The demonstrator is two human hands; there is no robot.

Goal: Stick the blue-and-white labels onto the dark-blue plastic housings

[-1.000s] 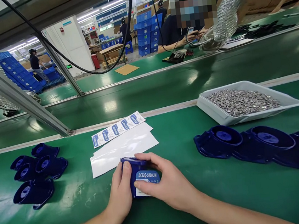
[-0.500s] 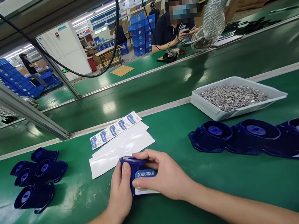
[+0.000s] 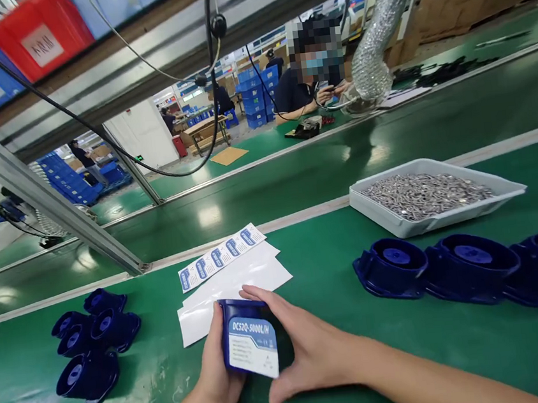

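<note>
A dark blue housing (image 3: pixel 244 305) stands at the front centre, its white and blue label (image 3: pixel 252 347) reading DC52Q-5000L/H and facing me. My left hand (image 3: pixel 218 367) grips the housing's left side. On the right, my right hand (image 3: pixel 308 345) is spread, thumb and fingers apart, the fingertips near the housing's top edge; whether they touch it is unclear. Just behind lie white sheets (image 3: pixel 237 288) and a strip of blue and white labels (image 3: pixel 221 256).
Several blue housings (image 3: pixel 88 377) sit at the left, and others (image 3: pixel 472 263) at the right. Behind these is a grey tray (image 3: pixel 396 223) of small metal parts. A masked person (image 3: pixel 298 89) works across the bench. Black cables (image 3: pixel 170 172) hang ahead.
My right thumb has come off the label and my right hand has opened. The housing's label now shows fully and faces me more. The whole view has shifted, showing red and blue bins overhead.
</note>
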